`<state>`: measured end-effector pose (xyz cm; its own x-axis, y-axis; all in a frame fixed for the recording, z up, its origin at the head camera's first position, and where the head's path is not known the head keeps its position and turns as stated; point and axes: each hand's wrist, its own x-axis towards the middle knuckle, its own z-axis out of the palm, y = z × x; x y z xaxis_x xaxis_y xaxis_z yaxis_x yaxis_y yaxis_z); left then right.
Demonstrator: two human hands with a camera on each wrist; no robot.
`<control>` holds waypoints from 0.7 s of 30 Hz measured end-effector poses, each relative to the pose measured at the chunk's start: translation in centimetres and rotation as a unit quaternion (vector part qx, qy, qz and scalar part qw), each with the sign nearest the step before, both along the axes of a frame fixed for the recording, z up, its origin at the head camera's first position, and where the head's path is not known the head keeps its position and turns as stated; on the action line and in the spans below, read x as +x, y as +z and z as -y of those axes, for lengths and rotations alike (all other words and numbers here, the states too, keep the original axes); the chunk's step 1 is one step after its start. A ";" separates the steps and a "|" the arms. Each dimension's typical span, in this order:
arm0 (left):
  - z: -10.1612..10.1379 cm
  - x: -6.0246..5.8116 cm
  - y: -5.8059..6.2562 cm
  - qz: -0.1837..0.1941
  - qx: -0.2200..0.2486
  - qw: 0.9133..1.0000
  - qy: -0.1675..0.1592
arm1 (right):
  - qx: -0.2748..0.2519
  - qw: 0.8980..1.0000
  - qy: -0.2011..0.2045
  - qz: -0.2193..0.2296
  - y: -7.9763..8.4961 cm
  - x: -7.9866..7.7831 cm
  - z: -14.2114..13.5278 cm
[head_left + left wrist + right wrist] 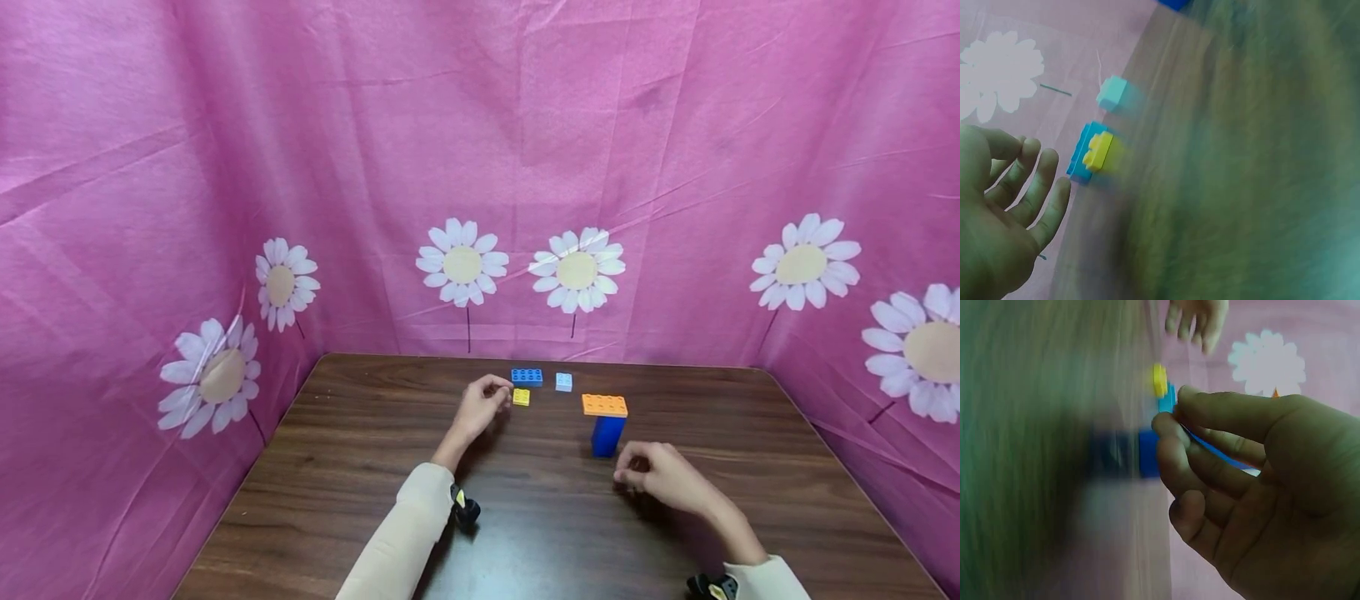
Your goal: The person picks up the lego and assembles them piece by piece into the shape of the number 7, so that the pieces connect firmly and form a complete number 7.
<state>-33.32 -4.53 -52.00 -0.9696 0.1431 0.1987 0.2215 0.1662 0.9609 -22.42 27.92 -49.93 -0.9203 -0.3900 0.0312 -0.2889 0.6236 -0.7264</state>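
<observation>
My left hand (478, 406) hovers just left of a small yellow toy brick (521, 397), its fingers loosely bent and holding nothing. Behind the yellow brick lies a longer blue brick (527, 377), and to its right a small light blue brick (564, 382). An orange brick (604, 406) lies across the top of a dark blue upright block (607, 436), making a T shape. Close to the right of that block's foot is my right hand (663, 477), with loosely curled fingers and nothing in them. In the right wrist view the fingers (1175, 465) hide part of the dark blue block.
A brown wooden table (360, 467) carries all the bricks. Pink cloth (480, 125) with white daisies hangs behind it and along both sides. Black straps with small devices (467, 510) sit at both wrists, by the pale sleeves (397, 529).
</observation>
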 end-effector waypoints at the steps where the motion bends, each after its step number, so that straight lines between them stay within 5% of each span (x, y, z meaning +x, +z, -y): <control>1: 0.1 -0.4 0.1 -0.010 -0.018 1.000 0.007 | -0.002 1.000 0.022 0.002 0.0 0.2 0.5; 6: 0.2 -2.2 0.4 -0.053 -0.128 0.990 0.022 | 0.009 0.998 0.063 -0.018 -0.3 -0.2 4.0; 12: 0.0 -3.1 0.7 -0.057 -0.262 0.963 -0.006 | 0.065 0.994 -0.007 -0.091 -0.6 -2.3 8.8; 16: -0.7 -3.5 1.0 -0.071 -0.327 0.942 -0.028 | 0.088 0.988 -0.048 -0.116 -0.9 -3.8 11.6; 21: -1.5 -3.9 0.8 -0.096 -0.413 0.903 -0.066 | 0.124 0.982 -0.055 -0.132 -1.4 -5.8 13.6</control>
<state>-37.23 -3.03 -51.18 -0.8922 0.4315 0.1334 0.4411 0.7689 0.4629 -28.19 14.32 -51.31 -0.9299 -0.3150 0.1899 -0.3677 0.8100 -0.4568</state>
